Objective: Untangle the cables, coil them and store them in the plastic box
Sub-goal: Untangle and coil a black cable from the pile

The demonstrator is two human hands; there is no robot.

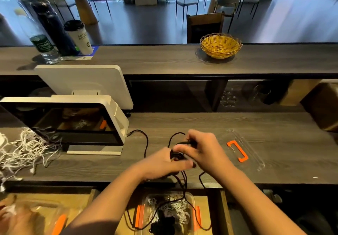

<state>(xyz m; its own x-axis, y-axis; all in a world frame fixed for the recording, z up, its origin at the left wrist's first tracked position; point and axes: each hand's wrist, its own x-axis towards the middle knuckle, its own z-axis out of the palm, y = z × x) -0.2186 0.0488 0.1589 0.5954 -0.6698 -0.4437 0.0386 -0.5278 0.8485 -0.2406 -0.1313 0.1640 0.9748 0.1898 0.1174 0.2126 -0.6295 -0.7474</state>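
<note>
Both hands [164, 163] [203, 148] near counter edge [73, 180]

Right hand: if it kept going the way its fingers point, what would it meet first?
Probably the left hand: the right hand points left across the black cable coil between them. Depth is unclear.

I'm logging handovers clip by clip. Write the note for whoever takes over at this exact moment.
Left hand holds the small black coil; right hand pinches the black cable feeding it, both in a closed grip.
The cable's loose end trails left across the desk; other strands hang down to the plastic box in the open drawer.
Box already holds coiled white and black cables; its clear lid lies right of the hands.
Left: finish this coil, box it, then tackle the white tangle at far left.
</note>
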